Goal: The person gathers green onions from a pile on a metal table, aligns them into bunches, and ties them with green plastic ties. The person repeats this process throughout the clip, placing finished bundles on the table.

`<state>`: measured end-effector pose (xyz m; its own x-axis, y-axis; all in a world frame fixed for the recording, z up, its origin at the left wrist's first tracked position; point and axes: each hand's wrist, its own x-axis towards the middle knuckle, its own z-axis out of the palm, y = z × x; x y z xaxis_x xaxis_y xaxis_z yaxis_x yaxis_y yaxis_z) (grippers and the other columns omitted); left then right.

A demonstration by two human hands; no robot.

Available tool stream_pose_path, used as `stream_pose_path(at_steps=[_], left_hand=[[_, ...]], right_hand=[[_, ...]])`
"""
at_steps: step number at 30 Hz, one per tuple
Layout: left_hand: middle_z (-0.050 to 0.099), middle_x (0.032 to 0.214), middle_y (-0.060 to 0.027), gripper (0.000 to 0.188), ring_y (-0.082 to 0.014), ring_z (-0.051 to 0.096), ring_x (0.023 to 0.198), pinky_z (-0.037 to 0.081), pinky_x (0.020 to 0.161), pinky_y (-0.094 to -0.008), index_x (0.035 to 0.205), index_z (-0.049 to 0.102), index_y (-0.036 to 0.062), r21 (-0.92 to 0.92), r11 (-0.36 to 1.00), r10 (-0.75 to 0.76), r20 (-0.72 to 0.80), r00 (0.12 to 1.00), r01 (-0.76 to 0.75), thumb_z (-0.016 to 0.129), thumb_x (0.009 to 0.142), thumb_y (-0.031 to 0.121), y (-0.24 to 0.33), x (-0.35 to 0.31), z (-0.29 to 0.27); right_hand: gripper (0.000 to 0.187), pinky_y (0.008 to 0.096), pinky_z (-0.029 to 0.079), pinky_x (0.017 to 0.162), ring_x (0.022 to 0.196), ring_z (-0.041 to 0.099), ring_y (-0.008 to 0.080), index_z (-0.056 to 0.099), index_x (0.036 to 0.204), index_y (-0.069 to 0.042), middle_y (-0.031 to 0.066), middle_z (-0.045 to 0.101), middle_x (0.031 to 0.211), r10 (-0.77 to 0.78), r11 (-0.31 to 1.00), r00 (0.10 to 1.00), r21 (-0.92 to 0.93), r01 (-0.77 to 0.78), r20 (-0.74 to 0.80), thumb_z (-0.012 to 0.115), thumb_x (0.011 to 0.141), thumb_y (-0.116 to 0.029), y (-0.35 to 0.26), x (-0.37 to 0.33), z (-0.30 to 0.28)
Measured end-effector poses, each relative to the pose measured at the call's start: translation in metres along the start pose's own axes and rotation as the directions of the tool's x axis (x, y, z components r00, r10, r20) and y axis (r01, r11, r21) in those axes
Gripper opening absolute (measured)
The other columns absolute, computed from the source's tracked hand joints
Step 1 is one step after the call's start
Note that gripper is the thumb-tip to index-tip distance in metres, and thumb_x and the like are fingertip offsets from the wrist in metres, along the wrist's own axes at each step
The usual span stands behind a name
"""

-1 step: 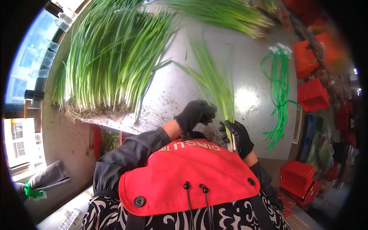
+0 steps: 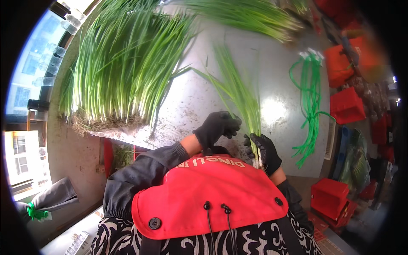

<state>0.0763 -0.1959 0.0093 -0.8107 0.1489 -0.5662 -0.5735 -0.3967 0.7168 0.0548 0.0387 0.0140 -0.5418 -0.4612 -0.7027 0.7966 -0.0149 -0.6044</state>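
Observation:
My right hand (image 2: pixel 265 152), in a black glove, is closed around a small bunch of spring onions (image 2: pixel 246 100). Its white stem ends and roots point toward me, and the green leaves fan out away over the table. To the left of this bunch is my left hand (image 2: pixel 217 127), also gloved in black, with its fingers curled in. A leaf reaches down to its fingertips; whether they pinch it or anything else is hidden. A large pile of spring onions (image 2: pixel 123 80) lies on the left of the table, its roots matted with soil along the near side.
Another heap of spring onions (image 2: pixel 250 17) lies at the far side of the grey table (image 2: pixel 195 93). Green ties (image 2: pixel 312 93) hang together at the right. Red crates (image 2: pixel 329 193) stand beyond the right edge. Crumbs of soil lie near the left pile.

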Motion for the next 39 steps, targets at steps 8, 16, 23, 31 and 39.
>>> stream_pose_path(at_steps=[8, 16, 23, 31, 39], left_hand=[[0.071, 0.094, -0.0084, 0.017, -0.0132, 0.065, 0.085, 0.051, 0.079, -0.0269, 0.099, 0.070, -0.0018, 0.202, 0.927, 0.244, 0.312, 0.918, -0.315, 0.067, 0.082, 0.002, 0.015, -0.046, 0.008], [0.069, 0.091, -0.0154, 0.017, -0.0222, 0.066, 0.080, 0.054, 0.073, -0.0332, 0.087, 0.066, -0.0036, 0.230, 0.862, 0.411, 0.206, 0.888, -0.452, 0.069, 0.085, 0.013, 0.060, -0.116, -0.020], [0.066, 0.090, -0.0175, 0.028, -0.0248, 0.065, 0.081, 0.051, 0.067, -0.0344, 0.094, 0.062, -0.0018, 0.230, 0.841, 0.498, 0.023, 0.867, -0.489, 0.070, 0.082, 0.022, 0.055, -0.205, -0.058], [0.056, 0.106, -0.0123, 0.036, -0.0237, 0.059, 0.084, 0.051, 0.077, -0.0349, 0.112, 0.056, 0.0004, -0.285, 0.556, 0.553, -0.575, 0.603, -0.781, 0.055, 0.096, 0.033, 0.025, -0.345, -0.251], [0.063, 0.117, -0.0135, 0.036, -0.0199, 0.062, 0.099, 0.052, 0.081, -0.0327, 0.127, 0.051, -0.0005, 0.111, 0.851, 0.478, -0.568, 0.670, -0.513, 0.048, 0.098, 0.019, -0.006, -0.227, -0.226]], right_hand=[[0.033, 0.0292, 0.051, 0.065, 0.073, 0.061, 0.0151, 0.065, 0.103, 0.000, 0.0068, 0.065, 0.084, -0.011, 0.999, 1.000, 0.045, 0.012, -0.018, 0.060, 0.093, -0.031, -0.002, 0.027, -0.010], [0.033, 0.0271, 0.049, 0.057, 0.063, 0.057, 0.0125, 0.065, 0.105, -0.001, 0.0057, 0.064, 0.083, -0.041, 0.997, 0.998, 0.062, 0.045, -0.053, 0.058, 0.094, -0.032, -0.005, 0.064, -0.018], [0.031, 0.0284, 0.049, 0.060, 0.069, 0.059, 0.0153, 0.063, 0.106, 0.000, 0.0052, 0.062, 0.084, -0.119, 0.993, 0.988, -0.023, 0.117, -0.098, 0.056, 0.096, -0.028, -0.007, 0.102, -0.012], [0.030, 0.0322, 0.053, 0.068, 0.077, 0.062, 0.0181, 0.055, 0.119, 0.000, 0.0071, 0.062, 0.091, -0.062, 0.985, 0.974, 0.174, 0.024, 0.218, 0.056, 0.096, -0.020, -0.034, 0.093, 0.000], [0.032, 0.0273, 0.046, 0.059, 0.074, 0.059, 0.0146, 0.058, 0.117, -0.002, 0.0094, 0.065, 0.097, -0.022, 0.996, 0.985, 0.085, 0.008, 0.169, 0.062, 0.088, -0.016, -0.034, 0.077, -0.016]])
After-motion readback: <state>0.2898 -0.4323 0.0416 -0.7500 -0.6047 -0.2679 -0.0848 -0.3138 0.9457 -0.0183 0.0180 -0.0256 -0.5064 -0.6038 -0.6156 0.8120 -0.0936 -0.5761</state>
